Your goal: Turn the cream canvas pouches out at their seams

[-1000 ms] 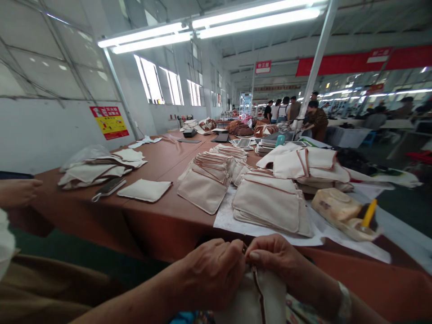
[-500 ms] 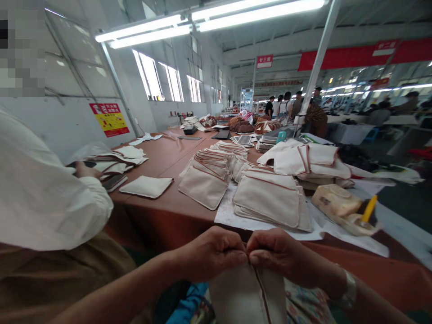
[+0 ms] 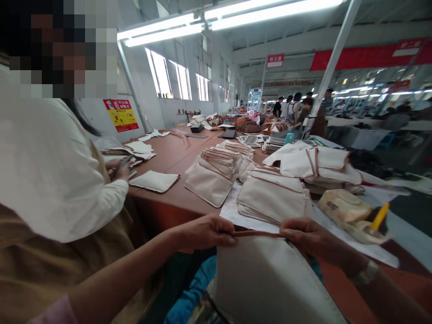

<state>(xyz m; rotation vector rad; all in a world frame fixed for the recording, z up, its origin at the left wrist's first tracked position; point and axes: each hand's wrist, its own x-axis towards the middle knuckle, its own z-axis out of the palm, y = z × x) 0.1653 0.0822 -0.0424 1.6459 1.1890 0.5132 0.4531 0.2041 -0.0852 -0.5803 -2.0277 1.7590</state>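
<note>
A cream fabric panel with a brown-bound top edge (image 3: 266,279) hangs over my lap, its border stretched between my hands. My left hand (image 3: 205,233) pinches the top edge near its left corner. At the right corner, my right hand (image 3: 308,236) grips the same edge, fingers closed. Just beyond, a stack of similar cream panels (image 3: 272,193) lies on white paper at the table's near edge. Left of it, a fanned row of brown-edged panels (image 3: 211,180) spreads back across the table.
A co-worker in a white top (image 3: 64,171) stands close on my left, hands on a dark flat object. One cream panel (image 3: 155,181) lies on the brown table (image 3: 162,157). At right are a cut plastic container (image 3: 347,211) with a yellow-handled tool (image 3: 380,217) and more piled panels (image 3: 313,162).
My hands have moved apart, from nearly touching to opposite ends of the panel's top edge. The panel now shows a broad flat face. The co-worker has come further into view.
</note>
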